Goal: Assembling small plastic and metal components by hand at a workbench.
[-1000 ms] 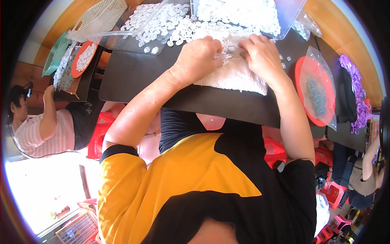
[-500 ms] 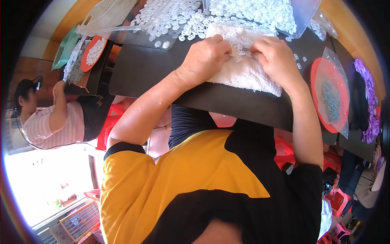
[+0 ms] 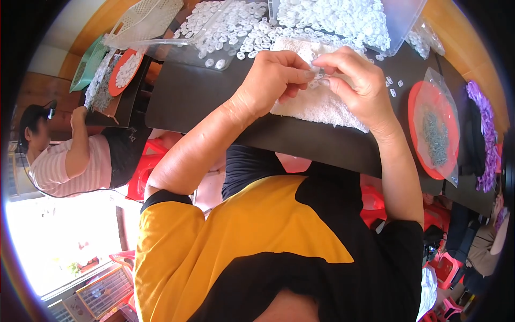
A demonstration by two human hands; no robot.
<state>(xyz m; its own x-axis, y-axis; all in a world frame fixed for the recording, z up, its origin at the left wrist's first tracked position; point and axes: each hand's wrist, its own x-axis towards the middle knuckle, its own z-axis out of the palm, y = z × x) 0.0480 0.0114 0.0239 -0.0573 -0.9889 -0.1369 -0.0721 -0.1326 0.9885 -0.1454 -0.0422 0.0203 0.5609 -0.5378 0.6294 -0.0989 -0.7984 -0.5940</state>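
Observation:
My left hand (image 3: 280,79) is closed in a pinch above a folded white towel (image 3: 322,110) on the dark table. Thumb and forefinger of my right hand (image 3: 357,80) curl in from the other side, their tips close to those of the left. Between the fingertips is a small white plastic piece (image 3: 316,77), partly covered by the fingers. Anything finer held there is too small to make out. Several similar oval pieces with holes lie on the towel, mostly hidden behind my hands.
A clear bin (image 3: 399,27) of white pieces stands beyond the towel, with a loose heap (image 3: 220,24) to its left. At right, a red tray (image 3: 416,121) carries a clear bag of small grey-green parts (image 3: 435,138). Another person (image 3: 75,153) works at the left.
Both hands have lifted off the pieces on the towel and come closer together. My right fingers have moved left, and a small white piece now shows between the fingertips.

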